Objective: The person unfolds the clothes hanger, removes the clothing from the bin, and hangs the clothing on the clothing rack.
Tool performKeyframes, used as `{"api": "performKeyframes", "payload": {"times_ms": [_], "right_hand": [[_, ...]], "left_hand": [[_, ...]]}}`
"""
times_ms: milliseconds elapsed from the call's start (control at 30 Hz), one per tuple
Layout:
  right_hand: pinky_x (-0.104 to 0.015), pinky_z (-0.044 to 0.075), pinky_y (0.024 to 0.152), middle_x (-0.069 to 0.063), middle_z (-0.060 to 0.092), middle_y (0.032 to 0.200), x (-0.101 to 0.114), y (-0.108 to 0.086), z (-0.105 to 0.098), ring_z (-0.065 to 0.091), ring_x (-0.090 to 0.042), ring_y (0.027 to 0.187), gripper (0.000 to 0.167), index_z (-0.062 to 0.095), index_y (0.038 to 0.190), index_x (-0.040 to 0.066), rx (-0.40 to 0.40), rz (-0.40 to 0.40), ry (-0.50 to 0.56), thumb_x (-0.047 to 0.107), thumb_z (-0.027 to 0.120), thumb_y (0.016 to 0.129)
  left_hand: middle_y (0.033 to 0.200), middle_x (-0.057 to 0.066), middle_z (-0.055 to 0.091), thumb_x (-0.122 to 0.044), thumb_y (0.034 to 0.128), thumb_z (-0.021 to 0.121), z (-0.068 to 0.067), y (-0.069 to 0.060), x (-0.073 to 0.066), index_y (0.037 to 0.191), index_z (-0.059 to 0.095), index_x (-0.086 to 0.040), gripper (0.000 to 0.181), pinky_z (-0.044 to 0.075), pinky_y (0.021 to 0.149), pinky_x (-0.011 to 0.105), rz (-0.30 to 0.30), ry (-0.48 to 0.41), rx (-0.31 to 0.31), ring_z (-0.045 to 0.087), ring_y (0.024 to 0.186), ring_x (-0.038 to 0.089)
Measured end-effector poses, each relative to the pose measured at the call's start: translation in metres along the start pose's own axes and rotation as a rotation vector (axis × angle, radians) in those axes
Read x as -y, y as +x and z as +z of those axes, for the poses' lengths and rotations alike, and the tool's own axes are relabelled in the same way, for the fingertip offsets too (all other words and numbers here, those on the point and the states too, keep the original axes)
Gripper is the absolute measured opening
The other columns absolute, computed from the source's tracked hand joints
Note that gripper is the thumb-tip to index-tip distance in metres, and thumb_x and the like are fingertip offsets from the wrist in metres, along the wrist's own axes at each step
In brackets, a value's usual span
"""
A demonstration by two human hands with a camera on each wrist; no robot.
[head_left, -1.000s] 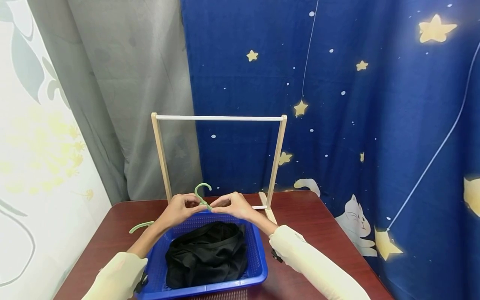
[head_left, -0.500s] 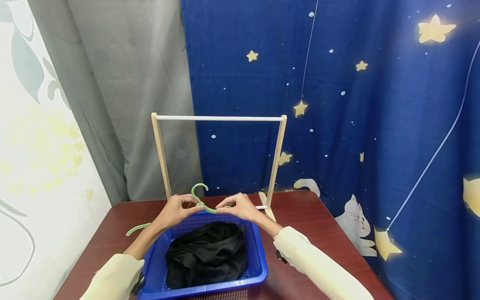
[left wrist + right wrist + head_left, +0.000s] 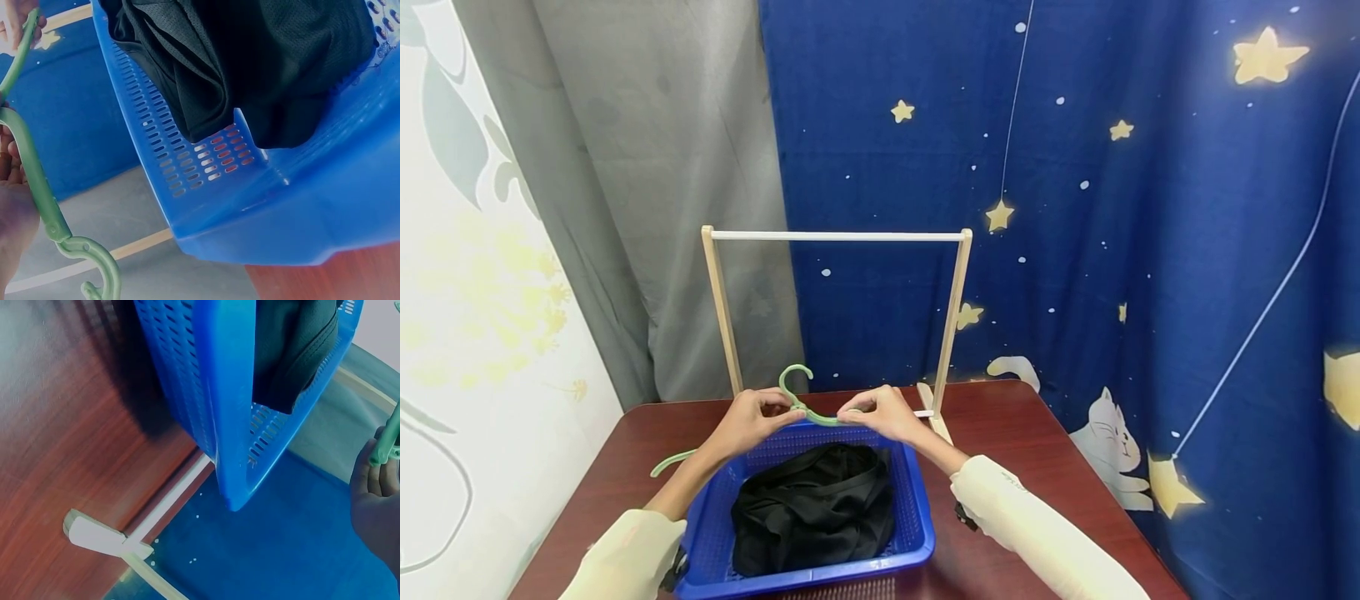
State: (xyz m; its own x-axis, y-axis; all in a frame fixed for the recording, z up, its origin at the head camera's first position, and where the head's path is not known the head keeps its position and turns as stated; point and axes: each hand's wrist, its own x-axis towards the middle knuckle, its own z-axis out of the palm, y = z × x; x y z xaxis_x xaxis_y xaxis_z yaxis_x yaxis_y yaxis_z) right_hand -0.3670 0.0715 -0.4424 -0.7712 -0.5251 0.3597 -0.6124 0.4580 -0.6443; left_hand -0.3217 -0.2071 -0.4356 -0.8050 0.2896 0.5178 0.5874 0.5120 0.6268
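Observation:
A light green clothes hanger (image 3: 823, 419) is held up over the far side of a blue basket (image 3: 922, 508), its hook (image 3: 784, 380) pointing up. My left hand (image 3: 752, 421) pinches it just beside the hook's base. Farther right, my right hand (image 3: 883, 414) pinches the hanger's right arm between thumb and fingers. A curved green end (image 3: 672, 462) shows beyond my left forearm; its link to the hanger is hidden. In the left wrist view, the hanger (image 3: 36, 175) shows a joint near the hook. Black cloth (image 3: 816, 508) lies bunched inside the basket, below both hands.
Behind the basket stands a wooden rack with a white top bar (image 3: 838, 237) and pale posts (image 3: 953, 325). Its right foot (image 3: 97, 535) rests on the reddish-brown table (image 3: 1015, 467). Grey (image 3: 700, 167) and starry blue curtains (image 3: 1060, 250) hang behind.
My right hand has slid rightward along the hanger's arm, baring more of it. My left hand, the hook and the green end at left have shifted slightly left.

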Motion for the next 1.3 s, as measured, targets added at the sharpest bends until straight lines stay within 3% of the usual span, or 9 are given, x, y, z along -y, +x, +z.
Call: {"api": "performKeyframes", "payload": {"times_ms": [500, 700, 867, 1100, 1300], "right_hand": [[-0.024, 0.055, 0.084, 0.014, 0.079, 0.090, 0.0006, -0.0016, 0.0042, 0.072, 0.002, 0.088, 0.011, 0.085, 0.097, 0.025, -0.102, 0.045, 0.042, 0.034, 0.082, 0.091], [-0.027, 0.055, 0.088, 0.014, 0.079, 0.090, -0.0010, -0.0032, 0.0028, 0.072, 0.000, 0.090, 0.013, 0.085, 0.099, 0.024, -0.089, 0.045, 0.062, 0.035, 0.080, 0.092], [-0.037, 0.057, 0.087, 0.011, 0.079, 0.095, -0.0023, -0.0034, 0.0001, 0.073, -0.002, 0.090, 0.016, 0.084, 0.101, 0.022, -0.073, 0.033, 0.088, 0.034, 0.081, 0.092], [-0.024, 0.053, 0.074, 0.012, 0.079, 0.099, -0.0024, -0.0018, -0.0007, 0.072, -0.004, 0.084, 0.019, 0.084, 0.106, 0.022, -0.012, 0.019, 0.094, 0.033, 0.083, 0.091], [-0.023, 0.053, 0.071, 0.012, 0.079, 0.099, 0.0001, 0.0014, 0.0002, 0.073, -0.012, 0.085, 0.021, 0.084, 0.107, 0.021, 0.019, 0.010, 0.103, 0.033, 0.084, 0.090]], "left_hand": [[0.082, -0.005, 0.069, -0.025, 0.0905, 0.083, -0.0030, 0.0005, -0.0018, 0.091, 0.080, -0.018, 0.009, 0.041, 0.057, 0.022, -0.020, 0.006, 0.018, 0.052, 0.064, 0.011], [0.081, -0.006, 0.070, -0.024, 0.0900, 0.084, -0.0013, 0.0019, -0.0010, 0.090, 0.080, -0.018, 0.008, 0.042, 0.056, 0.023, -0.016, 0.007, 0.024, 0.052, 0.063, 0.010], [0.080, -0.006, 0.069, -0.025, 0.0902, 0.084, -0.0014, 0.0046, -0.0023, 0.090, 0.080, -0.018, 0.007, 0.041, 0.055, 0.024, -0.013, 0.004, 0.036, 0.052, 0.062, 0.010], [0.079, -0.007, 0.069, -0.024, 0.0904, 0.084, 0.0011, 0.0066, -0.0019, 0.089, 0.080, -0.018, 0.007, 0.039, 0.055, 0.023, 0.003, 0.023, 0.039, 0.050, 0.061, 0.009], [0.081, -0.006, 0.070, -0.022, 0.0900, 0.084, 0.0057, 0.0082, -0.0010, 0.089, 0.081, -0.018, 0.006, 0.039, 0.054, 0.022, 0.014, 0.001, 0.043, 0.051, 0.061, 0.008]]}}
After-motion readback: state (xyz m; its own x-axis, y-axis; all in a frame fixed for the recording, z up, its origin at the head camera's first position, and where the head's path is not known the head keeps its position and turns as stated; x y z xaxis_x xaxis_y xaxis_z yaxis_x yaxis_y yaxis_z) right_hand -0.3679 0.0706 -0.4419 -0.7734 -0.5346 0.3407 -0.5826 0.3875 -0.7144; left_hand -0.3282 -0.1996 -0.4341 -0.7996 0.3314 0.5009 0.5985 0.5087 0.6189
